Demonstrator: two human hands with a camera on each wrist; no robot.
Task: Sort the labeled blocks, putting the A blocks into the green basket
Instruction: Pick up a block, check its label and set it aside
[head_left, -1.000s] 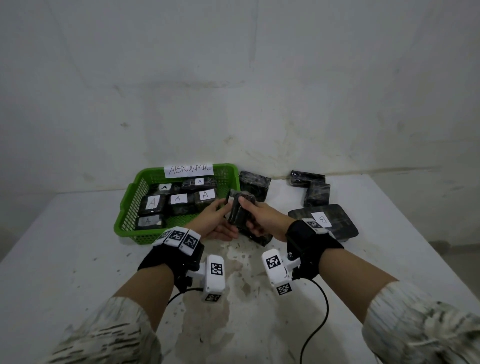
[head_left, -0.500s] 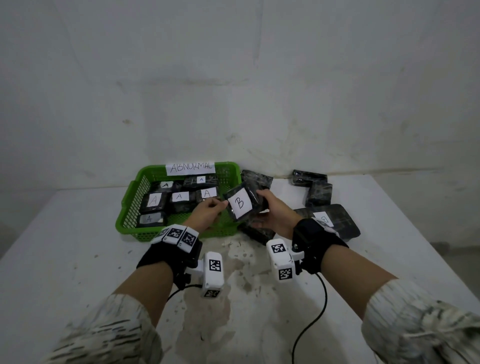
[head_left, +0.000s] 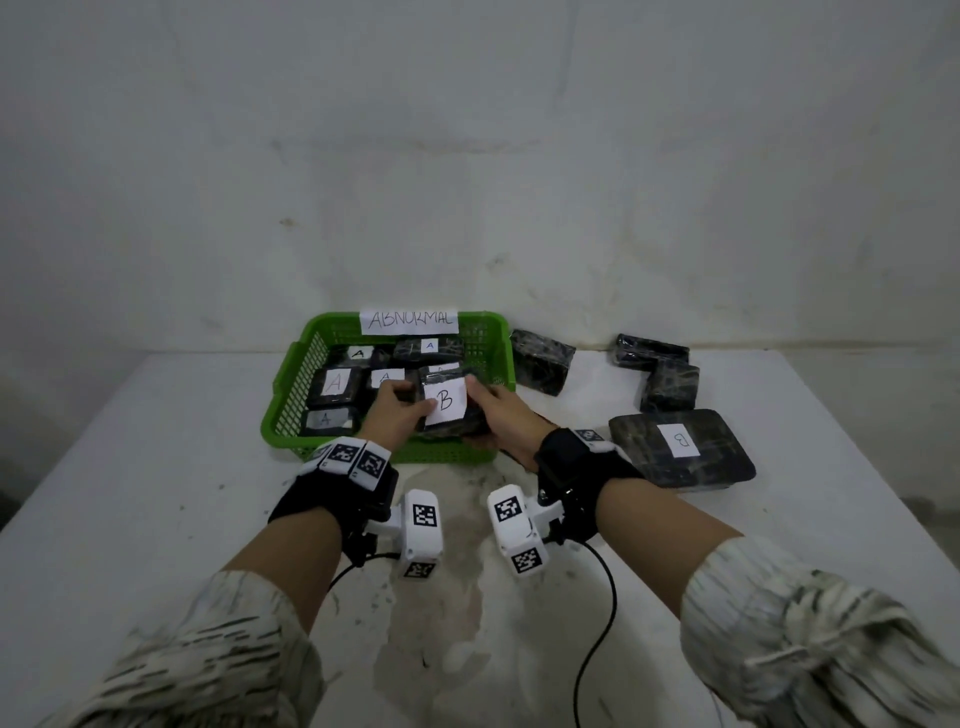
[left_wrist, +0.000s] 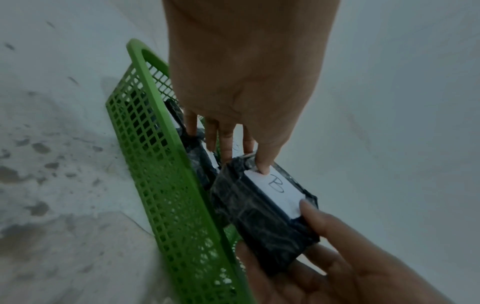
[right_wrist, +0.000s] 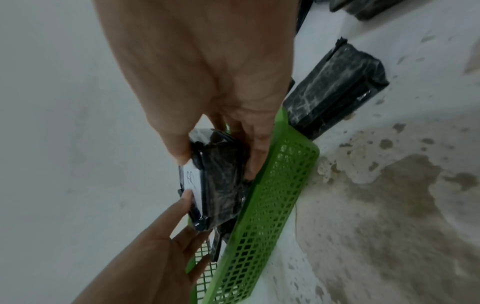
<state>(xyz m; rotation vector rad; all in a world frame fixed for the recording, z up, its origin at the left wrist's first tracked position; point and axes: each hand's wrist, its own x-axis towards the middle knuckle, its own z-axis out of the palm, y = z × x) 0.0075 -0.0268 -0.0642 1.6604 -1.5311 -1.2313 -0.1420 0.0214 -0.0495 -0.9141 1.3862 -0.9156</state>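
Note:
A black wrapped block with a white B label is held by both hands above the front right corner of the green basket. My left hand pinches its left end, thumb on the label. My right hand grips the right end, thumb on the label and fingers underneath. The block hangs just inside the basket rim. Several black blocks with A labels lie in the basket.
A paper sign reading ABNORMAL hangs on the basket's far rim. A large flat B block lies to the right. Three unlabelled black blocks sit behind it. The wall stands close behind the table.
The block was edge-on between my hands beside the basket. It has been turned so the B label faces up, and both hands have moved it left over the basket's corner.

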